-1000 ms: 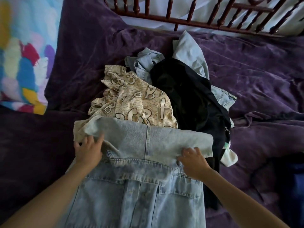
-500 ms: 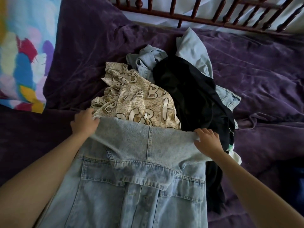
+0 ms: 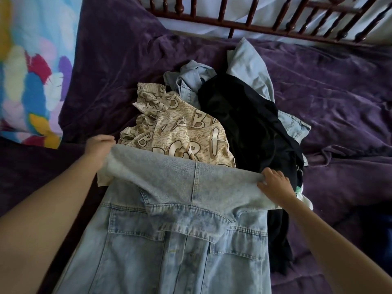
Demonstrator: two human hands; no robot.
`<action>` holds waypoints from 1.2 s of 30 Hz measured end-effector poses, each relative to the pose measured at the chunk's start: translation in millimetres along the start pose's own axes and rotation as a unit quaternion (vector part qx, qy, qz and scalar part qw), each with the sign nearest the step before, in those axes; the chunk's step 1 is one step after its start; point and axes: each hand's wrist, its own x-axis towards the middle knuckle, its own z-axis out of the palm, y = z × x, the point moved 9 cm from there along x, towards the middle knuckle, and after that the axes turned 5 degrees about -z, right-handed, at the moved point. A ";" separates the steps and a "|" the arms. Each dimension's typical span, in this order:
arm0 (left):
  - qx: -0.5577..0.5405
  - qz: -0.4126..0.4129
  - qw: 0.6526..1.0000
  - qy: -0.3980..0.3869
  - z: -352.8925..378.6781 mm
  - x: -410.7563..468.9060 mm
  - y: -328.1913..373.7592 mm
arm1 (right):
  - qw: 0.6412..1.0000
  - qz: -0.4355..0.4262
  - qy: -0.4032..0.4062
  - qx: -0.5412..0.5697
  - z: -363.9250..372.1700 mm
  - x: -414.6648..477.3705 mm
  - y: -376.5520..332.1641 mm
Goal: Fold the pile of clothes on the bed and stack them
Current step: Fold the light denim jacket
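A light blue denim jacket (image 3: 186,247) lies front-up on the bed in front of me, its collar and far part stretched wide. My left hand (image 3: 98,146) grips the jacket's far left corner. My right hand (image 3: 273,184) grips the far right corner. Behind the jacket lies the pile: a beige garment printed with letters (image 3: 180,132), a black garment (image 3: 248,124) and pale blue denim pieces (image 3: 250,64) beneath them.
A rumpled purple bedspread (image 3: 339,92) covers the bed. A colourful pillow (image 3: 27,71) lies at the far left. A dark wooden rail with spindles (image 3: 254,24) runs along the far edge. A white scrap of cloth (image 3: 305,200) sticks out by my right wrist.
Both hands moved outward and away from me along the jacket's folded part, from near its middle to its two far corners, pulling it wide and taut.
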 end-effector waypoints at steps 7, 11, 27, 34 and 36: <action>0.645 0.368 0.656 -0.136 98.0 -82.6 14.0 | 0.998 -0.014 -0.049 -0.042 -16.1 -14.5 4.0; 0.665 0.388 0.636 -0.051 85.1 -95.0 32.9 | 0.991 -0.062 0.063 -0.102 -34.5 -43.7 3.8; 0.525 0.458 0.717 -0.005 -17.0 -213.5 -149.3 | 0.986 -0.120 0.017 -0.111 102.8 -234.6 6.2; 0.593 0.320 0.736 -0.065 -7.6 -204.5 -201.6 | 0.985 -0.021 -0.101 -0.137 158.9 -236.0 -12.2; 0.611 0.307 0.725 -0.085 3.3 -200.1 -200.8 | 0.988 -0.026 -0.065 -0.136 132.3 -227.8 -31.7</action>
